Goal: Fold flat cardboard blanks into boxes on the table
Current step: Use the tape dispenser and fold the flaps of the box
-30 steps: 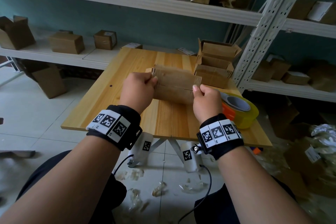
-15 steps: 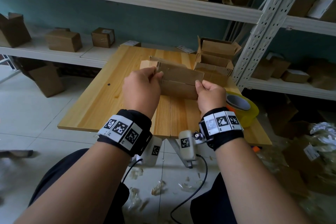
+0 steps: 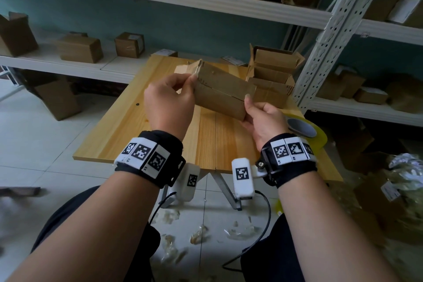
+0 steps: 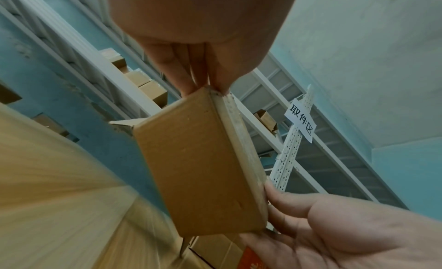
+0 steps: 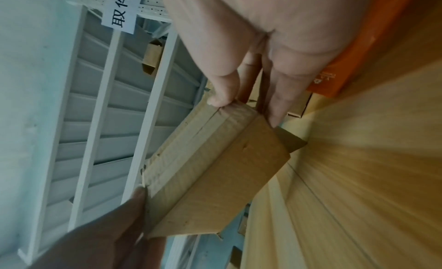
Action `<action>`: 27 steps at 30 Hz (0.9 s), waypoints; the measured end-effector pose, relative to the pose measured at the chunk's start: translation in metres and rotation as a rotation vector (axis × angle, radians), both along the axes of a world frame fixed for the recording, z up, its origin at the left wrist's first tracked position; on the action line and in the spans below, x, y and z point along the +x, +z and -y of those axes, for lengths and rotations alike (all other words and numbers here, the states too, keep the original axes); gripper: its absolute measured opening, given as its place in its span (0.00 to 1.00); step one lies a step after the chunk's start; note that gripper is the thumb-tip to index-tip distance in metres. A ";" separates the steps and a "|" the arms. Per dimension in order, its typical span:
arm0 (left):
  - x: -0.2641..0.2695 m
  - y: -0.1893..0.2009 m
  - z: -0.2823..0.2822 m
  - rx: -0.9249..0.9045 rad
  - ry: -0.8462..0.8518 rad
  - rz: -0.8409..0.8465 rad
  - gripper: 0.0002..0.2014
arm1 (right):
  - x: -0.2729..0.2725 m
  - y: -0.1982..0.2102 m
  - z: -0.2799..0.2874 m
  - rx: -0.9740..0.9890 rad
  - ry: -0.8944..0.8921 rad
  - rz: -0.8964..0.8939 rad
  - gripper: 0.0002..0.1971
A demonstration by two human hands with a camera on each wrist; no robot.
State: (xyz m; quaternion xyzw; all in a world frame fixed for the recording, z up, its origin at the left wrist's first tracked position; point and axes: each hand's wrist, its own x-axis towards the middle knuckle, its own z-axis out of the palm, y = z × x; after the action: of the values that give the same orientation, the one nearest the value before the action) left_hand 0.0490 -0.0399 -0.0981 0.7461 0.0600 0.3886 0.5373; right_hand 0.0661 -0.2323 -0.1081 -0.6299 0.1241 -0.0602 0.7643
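I held the cardboard box [image 3: 220,91] lengthwise between my hands above the table [image 3: 128,121], left hand [image 3: 169,103] pinching its far-left corner, right hand [image 3: 263,119] gripping its nearer right end.

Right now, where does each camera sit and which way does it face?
Head: on the head, looking forward and down at the table; both forearms, left hand, right hand.
Left wrist: along the left hand's fingers, up past the cardboard box to shelving.
Right wrist: along the right hand to the box.
All share the box and both hands.
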 end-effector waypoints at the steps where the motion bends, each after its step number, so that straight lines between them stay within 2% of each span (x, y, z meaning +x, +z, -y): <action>1: -0.001 0.001 -0.001 -0.019 -0.001 0.018 0.08 | -0.001 0.002 -0.001 -0.001 0.027 -0.012 0.18; 4: -0.003 0.000 -0.002 -0.113 -0.034 0.031 0.08 | -0.006 0.005 -0.005 0.047 0.133 -0.045 0.30; 8: -0.004 -0.002 -0.005 -0.134 -0.050 0.025 0.11 | -0.013 0.005 -0.006 -0.008 0.180 -0.005 0.22; 10: -0.004 -0.002 -0.007 -0.134 -0.058 0.033 0.12 | -0.014 0.005 -0.003 -0.116 0.179 0.007 0.22; 13: -0.004 -0.001 -0.010 -0.153 -0.074 0.039 0.10 | -0.013 0.002 0.004 -0.426 0.198 0.051 0.31; 15: -0.004 0.000 -0.012 -0.108 -0.061 0.060 0.09 | -0.015 -0.001 0.005 -0.576 0.206 0.091 0.34; 18: -0.002 0.000 -0.016 0.032 -0.035 0.139 0.08 | -0.019 0.000 0.005 -0.698 0.205 0.148 0.34; 21: -0.001 0.002 -0.020 0.112 -0.029 0.155 0.08 | -0.021 0.003 0.007 -0.744 0.245 0.213 0.42; 24: -0.003 0.003 -0.021 0.083 -0.043 0.179 0.09 | -0.023 0.003 0.008 -0.752 0.271 0.245 0.32; 27: -0.006 0.005 -0.018 0.022 -0.064 0.169 0.08 | -0.024 0.002 0.006 -0.765 0.287 0.242 0.30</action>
State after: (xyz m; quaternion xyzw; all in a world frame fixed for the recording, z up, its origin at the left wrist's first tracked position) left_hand 0.0431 -0.0223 -0.0928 0.7181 -0.0136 0.4331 0.5446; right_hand 0.0425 -0.2387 -0.1065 -0.8675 -0.0867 -0.0687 0.4850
